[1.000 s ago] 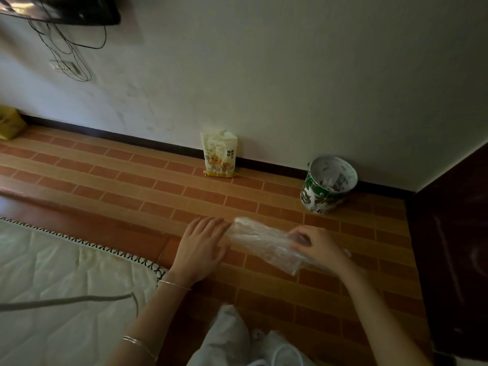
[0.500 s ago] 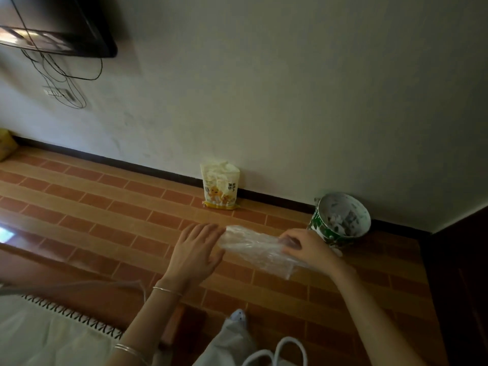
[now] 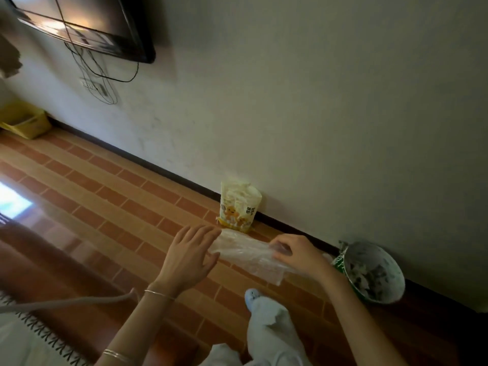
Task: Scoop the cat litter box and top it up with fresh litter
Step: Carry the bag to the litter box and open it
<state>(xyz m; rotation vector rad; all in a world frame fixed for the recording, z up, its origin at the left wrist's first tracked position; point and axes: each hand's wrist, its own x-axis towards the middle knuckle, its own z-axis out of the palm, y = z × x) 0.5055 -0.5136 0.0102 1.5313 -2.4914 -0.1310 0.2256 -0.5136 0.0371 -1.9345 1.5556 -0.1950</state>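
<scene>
Big pale wall (image 3: 317, 101) behind, red brick floor (image 3: 111, 207) below. Black TV (image 3: 87, 27) up on the wall. Green pail (image 3: 375, 273) by the wall on the right. Litter bag (image 3: 239, 207) upright against the wall, just past the hands. Clear plastic bag (image 3: 245, 254) stretched between both hands. Left hand (image 3: 188, 256) flat, fingers spread, touching one end. Right hand (image 3: 297, 254) pinching the other end.

**Free room and obstacles, floor by the wall**

Open: tiled floor (image 3: 111, 204) left of both hands, bare up to the wall.
Obstacles: pouch (image 3: 239, 207) upright against the wall, just beyond the plastic bag (image 3: 245, 256); bucket (image 3: 375, 273) at the wall, close behind the right hand (image 3: 295, 253); leg (image 3: 269, 326) below the hands; mat (image 3: 23, 336) lower left.
</scene>
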